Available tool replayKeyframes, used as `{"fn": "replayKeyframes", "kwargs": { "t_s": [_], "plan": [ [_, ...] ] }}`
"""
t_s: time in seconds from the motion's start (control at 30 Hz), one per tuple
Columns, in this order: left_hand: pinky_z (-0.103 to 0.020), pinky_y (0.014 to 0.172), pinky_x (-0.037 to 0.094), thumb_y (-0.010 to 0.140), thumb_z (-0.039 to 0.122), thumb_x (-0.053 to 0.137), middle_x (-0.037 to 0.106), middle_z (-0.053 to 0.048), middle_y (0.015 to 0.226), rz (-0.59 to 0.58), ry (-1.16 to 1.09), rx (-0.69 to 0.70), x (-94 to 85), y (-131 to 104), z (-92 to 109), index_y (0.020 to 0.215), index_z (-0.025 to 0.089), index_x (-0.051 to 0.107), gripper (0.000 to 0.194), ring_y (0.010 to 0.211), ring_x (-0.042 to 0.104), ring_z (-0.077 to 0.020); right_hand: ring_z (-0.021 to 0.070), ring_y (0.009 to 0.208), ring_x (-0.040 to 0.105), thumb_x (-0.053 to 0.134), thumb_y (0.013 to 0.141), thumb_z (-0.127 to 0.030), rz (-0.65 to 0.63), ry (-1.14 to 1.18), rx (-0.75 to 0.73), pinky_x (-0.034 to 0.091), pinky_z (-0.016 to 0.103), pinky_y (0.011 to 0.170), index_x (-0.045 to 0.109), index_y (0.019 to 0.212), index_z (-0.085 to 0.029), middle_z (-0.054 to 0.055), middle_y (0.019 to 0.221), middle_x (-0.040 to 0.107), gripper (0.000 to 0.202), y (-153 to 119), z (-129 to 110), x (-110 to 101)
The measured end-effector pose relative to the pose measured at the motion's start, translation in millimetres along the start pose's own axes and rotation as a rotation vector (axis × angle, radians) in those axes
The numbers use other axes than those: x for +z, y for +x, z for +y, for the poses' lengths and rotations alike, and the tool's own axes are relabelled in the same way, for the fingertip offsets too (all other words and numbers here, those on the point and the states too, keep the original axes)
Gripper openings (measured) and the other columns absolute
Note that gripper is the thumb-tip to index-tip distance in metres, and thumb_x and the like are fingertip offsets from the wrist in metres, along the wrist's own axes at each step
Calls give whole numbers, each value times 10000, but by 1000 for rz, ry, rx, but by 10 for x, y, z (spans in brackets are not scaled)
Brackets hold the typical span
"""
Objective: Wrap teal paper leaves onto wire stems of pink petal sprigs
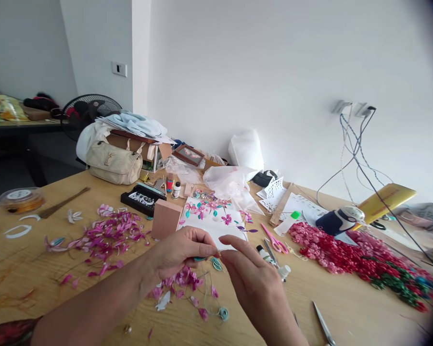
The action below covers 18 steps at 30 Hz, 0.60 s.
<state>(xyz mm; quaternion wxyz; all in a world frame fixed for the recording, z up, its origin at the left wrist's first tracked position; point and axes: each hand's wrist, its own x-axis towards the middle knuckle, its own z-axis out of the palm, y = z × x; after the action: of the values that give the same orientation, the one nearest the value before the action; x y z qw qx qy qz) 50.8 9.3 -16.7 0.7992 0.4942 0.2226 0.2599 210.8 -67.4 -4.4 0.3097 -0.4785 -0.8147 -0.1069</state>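
In the head view my left hand (pixel 187 251) is pinched, thumb against fingers, over the middle of the table. A bit of teal shows just under its fingertips; whether it is gripped there I cannot tell. My right hand (pixel 256 275) meets it from the right, fingertips almost touching the left thumb. Whatever lies between the tips is too small to name. Below the hands lie loose pink petals (pixel 185 278) with thin wires, and a teal thread coil (pixel 215 264). Behind them is a white sheet (pixel 213 230) carrying pink and teal flowers (pixel 205 207).
A pink petal heap (pixel 111 233) spreads left, beside a wooden block (pixel 166 218) and black tray (pixel 143 199). On the right are pink scissors (pixel 274 239), small bottles (pixel 265 254), red flower strings (pixel 353 254) and a metal blade (pixel 323 322). A beige bag (pixel 113 163) stands behind.
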Motion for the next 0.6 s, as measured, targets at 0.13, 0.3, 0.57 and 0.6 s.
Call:
{"fn": "replayKeyframes", "kwargs": {
  "t_s": [0.13, 0.3, 0.57, 0.6],
  "plan": [
    [-185, 408, 145, 643, 280, 701, 402, 57, 530, 22, 40, -11, 31, -5, 6, 648, 116, 587, 200, 452, 262, -34, 107, 645, 587, 383, 801, -26, 31, 160, 45, 423, 173, 547, 545, 795, -176, 54, 831, 637, 221, 33, -29, 0],
    [-186, 431, 206, 722, 307, 628, 403, 54, 540, 92, 314, 116, 89, -18, -1, 658, 131, 587, 192, 474, 289, -52, 93, 518, 532, 418, 827, -116, 75, 192, 262, 381, 174, 486, 518, 729, -196, -15, 622, 593, 161, 45, -91, 32],
    [-227, 621, 368, 834, 167, 464, 535, -26, 694, 209, 971, 693, 176, -68, -63, 742, 131, 647, 208, 679, 490, -119, 93, 360, 451, 425, 823, -247, 12, 309, 631, 327, 183, 389, 425, 632, -216, -70, 411, 476, 193, 58, -139, 118],
    [-222, 607, 364, 824, 165, 475, 534, -20, 687, 212, 937, 645, 172, -61, -64, 729, 135, 647, 199, 666, 487, -115, 95, 353, 447, 423, 825, -261, -10, 333, 660, 327, 183, 381, 424, 629, -218, -72, 399, 466, 200, 56, -128, 110]
  ]
}}
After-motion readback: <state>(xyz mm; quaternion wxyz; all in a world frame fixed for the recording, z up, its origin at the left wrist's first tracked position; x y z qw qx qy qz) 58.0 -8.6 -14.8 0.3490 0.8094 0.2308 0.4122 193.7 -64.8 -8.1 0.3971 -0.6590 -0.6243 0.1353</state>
